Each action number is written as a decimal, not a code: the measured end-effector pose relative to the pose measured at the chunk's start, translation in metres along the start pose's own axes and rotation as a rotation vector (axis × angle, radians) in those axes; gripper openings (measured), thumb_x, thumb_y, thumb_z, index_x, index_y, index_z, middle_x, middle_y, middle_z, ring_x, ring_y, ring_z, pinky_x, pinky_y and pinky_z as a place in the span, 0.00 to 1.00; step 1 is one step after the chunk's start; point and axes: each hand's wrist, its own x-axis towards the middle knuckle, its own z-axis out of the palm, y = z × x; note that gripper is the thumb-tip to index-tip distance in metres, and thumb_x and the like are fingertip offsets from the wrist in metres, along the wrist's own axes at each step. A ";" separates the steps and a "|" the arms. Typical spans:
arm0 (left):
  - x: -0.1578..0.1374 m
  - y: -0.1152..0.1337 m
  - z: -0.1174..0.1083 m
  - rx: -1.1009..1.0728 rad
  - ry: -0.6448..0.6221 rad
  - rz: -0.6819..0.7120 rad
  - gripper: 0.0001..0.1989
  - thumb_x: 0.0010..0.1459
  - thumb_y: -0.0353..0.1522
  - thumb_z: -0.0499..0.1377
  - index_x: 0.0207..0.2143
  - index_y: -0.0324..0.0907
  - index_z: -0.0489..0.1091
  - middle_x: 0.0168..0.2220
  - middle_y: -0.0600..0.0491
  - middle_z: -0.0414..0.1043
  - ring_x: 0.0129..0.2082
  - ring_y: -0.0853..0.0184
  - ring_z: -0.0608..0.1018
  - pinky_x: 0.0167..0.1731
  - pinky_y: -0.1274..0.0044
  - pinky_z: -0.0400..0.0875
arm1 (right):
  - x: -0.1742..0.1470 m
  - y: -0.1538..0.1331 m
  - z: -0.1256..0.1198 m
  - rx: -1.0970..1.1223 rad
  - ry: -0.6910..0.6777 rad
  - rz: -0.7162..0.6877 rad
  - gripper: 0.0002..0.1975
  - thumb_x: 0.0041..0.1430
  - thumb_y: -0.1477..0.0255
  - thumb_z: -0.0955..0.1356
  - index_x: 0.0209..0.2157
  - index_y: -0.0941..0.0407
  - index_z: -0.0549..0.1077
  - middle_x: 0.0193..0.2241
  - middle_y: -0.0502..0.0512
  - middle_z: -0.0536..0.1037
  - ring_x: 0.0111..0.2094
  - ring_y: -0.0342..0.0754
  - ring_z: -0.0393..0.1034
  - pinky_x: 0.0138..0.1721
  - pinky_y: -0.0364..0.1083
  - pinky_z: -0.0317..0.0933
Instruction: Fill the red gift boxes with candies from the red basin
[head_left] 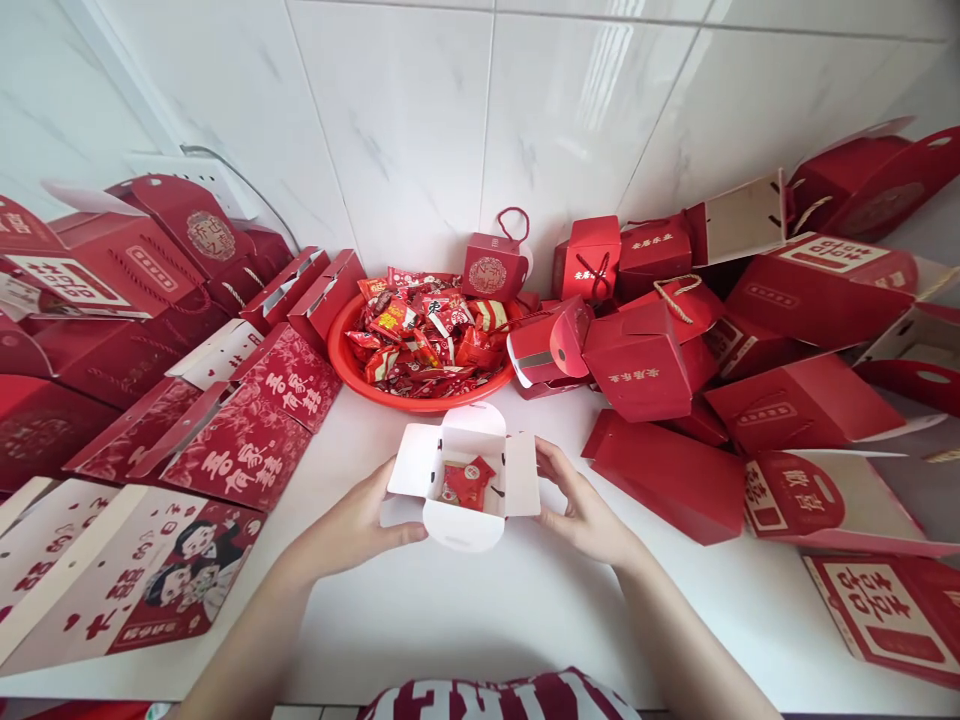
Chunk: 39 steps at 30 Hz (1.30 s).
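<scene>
Between my hands stands a small paper gift box [465,530], its white inner flaps folded outward and its top open. Red wrapped candies [466,482] lie inside it. My left hand [367,520] grips the box's left side, thumb near the front flap and fingers partly hidden behind the left flap. On the opposite side my right hand [581,500] holds the right flap, thumb in front and fingers behind. Just beyond the box is a red plastic basin [375,397] heaped with wrapped candies [431,335].
Red gift boxes [637,360] crowd the right side, some with rope handles. Red paper bags [247,440] and white-and-red bags [150,570] lie at left. A small red box [495,265] sits at the basin's back edge. Behind are a tiled wall [420,120] and a power strip [199,185].
</scene>
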 end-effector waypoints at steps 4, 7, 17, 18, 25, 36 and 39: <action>-0.007 -0.015 0.020 -0.030 0.168 0.166 0.54 0.51 0.50 0.66 0.70 0.49 0.38 0.69 0.42 0.47 0.67 0.46 0.57 0.62 0.58 0.57 | -0.002 0.005 0.008 -0.037 0.023 -0.107 0.35 0.64 0.64 0.67 0.68 0.47 0.48 0.67 0.61 0.55 0.65 0.56 0.55 0.62 0.59 0.56; -0.004 -0.013 0.028 0.156 0.151 0.196 0.54 0.48 0.50 0.68 0.70 0.53 0.42 0.72 0.47 0.37 0.69 0.45 0.50 0.64 0.59 0.55 | -0.003 0.003 0.012 -0.240 -0.090 -0.167 0.40 0.57 0.56 0.71 0.66 0.48 0.55 0.69 0.59 0.50 0.67 0.60 0.47 0.64 0.59 0.51; 0.009 -0.008 0.053 0.182 0.438 0.290 0.06 0.65 0.31 0.54 0.41 0.44 0.69 0.59 0.48 0.64 0.59 0.58 0.68 0.56 0.66 0.66 | 0.008 -0.003 0.052 -0.086 0.321 -0.027 0.09 0.63 0.68 0.67 0.46 0.52 0.69 0.58 0.60 0.66 0.60 0.54 0.60 0.57 0.56 0.61; 0.010 -0.007 0.056 0.109 0.461 0.276 0.07 0.66 0.30 0.53 0.45 0.44 0.68 0.58 0.47 0.64 0.58 0.59 0.68 0.55 0.67 0.68 | 0.009 -0.001 0.054 -0.013 0.338 0.019 0.19 0.62 0.67 0.68 0.53 0.51 0.65 0.61 0.61 0.62 0.62 0.55 0.58 0.58 0.57 0.61; 0.015 -0.003 0.054 -0.115 0.447 0.181 0.18 0.67 0.33 0.52 0.59 0.49 0.61 0.62 0.49 0.61 0.58 0.63 0.70 0.55 0.71 0.70 | 0.012 -0.004 0.044 0.105 0.147 -0.024 0.31 0.62 0.67 0.69 0.64 0.49 0.57 0.60 0.60 0.64 0.60 0.54 0.61 0.59 0.55 0.61; -0.001 0.031 0.055 0.609 0.388 0.152 0.23 0.67 0.37 0.52 0.63 0.47 0.61 0.64 0.49 0.61 0.62 0.55 0.65 0.60 0.62 0.64 | -0.004 -0.012 0.053 -0.611 0.011 -0.206 0.26 0.68 0.65 0.62 0.65 0.55 0.60 0.68 0.59 0.53 0.66 0.56 0.53 0.62 0.57 0.59; -0.011 0.042 0.060 0.754 0.283 0.093 0.30 0.66 0.41 0.51 0.68 0.47 0.50 0.70 0.47 0.45 0.67 0.49 0.55 0.61 0.56 0.60 | -0.005 -0.013 0.051 -0.620 -0.029 -0.253 0.28 0.68 0.64 0.63 0.66 0.55 0.57 0.68 0.59 0.54 0.66 0.55 0.53 0.62 0.56 0.60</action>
